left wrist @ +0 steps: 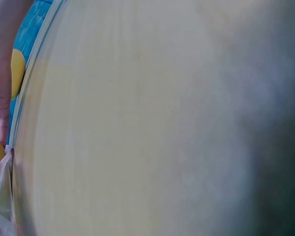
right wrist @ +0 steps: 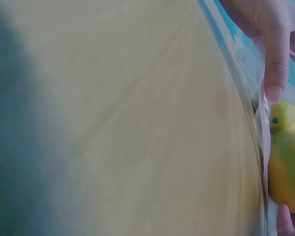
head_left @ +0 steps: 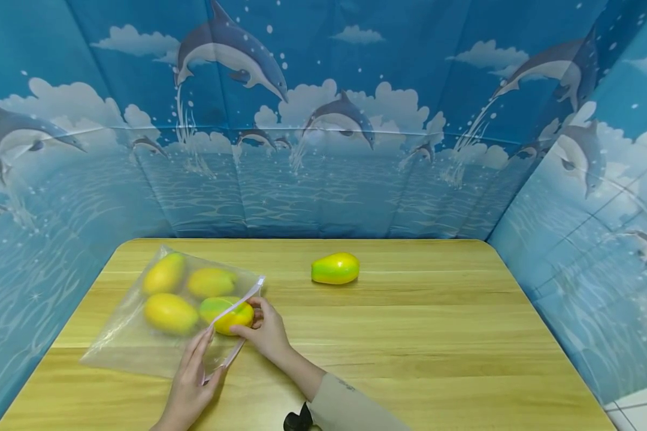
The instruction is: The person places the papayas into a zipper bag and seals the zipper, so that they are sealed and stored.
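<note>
A clear zip bag (head_left: 124, 344) with a pale pink closure strip lies on the left of the table with several yellow-green papayas inside. At its mouth, my right hand (head_left: 269, 332) grips a papaya (head_left: 229, 317), thumb on the near side and fingers on the far side. My left hand (head_left: 191, 380) holds the near part of the bag's mouth, its fingers and thumb at the strip. In the right wrist view, fingertips touch the gripped papaya (right wrist: 287, 172) beside the bag's edge. The left wrist view catches only part of the bag (left wrist: 2, 201) at its left border.
Another papaya (head_left: 335, 268) lies alone near the back middle of the wooden table (head_left: 410, 359). A black object (head_left: 298, 418) shows at the front edge beside the right sleeve. A dolphin-print curtain (head_left: 323, 179) surrounds the table's back and sides.
</note>
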`<state>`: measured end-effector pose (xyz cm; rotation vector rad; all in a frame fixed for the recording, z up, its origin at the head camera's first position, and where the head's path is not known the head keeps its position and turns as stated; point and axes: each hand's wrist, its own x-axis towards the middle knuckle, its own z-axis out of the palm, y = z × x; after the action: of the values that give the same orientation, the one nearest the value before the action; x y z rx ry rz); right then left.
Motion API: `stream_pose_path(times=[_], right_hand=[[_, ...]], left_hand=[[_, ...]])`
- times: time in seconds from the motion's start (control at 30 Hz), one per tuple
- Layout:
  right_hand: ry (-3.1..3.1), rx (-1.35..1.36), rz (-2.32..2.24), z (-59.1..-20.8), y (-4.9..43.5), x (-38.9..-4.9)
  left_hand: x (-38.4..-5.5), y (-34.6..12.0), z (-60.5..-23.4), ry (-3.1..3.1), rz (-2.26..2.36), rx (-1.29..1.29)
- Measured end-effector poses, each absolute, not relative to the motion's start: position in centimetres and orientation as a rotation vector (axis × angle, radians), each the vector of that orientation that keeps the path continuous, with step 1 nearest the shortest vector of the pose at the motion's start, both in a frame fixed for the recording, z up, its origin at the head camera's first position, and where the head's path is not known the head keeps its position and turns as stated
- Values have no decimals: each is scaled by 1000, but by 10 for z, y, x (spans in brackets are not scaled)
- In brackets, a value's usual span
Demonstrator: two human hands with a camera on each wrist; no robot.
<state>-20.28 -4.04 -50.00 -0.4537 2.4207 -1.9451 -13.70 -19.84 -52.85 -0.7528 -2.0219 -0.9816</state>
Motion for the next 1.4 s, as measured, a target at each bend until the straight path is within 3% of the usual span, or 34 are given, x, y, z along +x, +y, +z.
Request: stream_pose_path(times=[0.73,1.4], right_hand=[[2293,-487,-2044,-504,-53,-203],[2252,-349,-2101,-497,-44,-201]], left_hand=[[-136,-200,-531,-2036,-961,-742],[-137,-199,-529,-2020,-969,-760]])
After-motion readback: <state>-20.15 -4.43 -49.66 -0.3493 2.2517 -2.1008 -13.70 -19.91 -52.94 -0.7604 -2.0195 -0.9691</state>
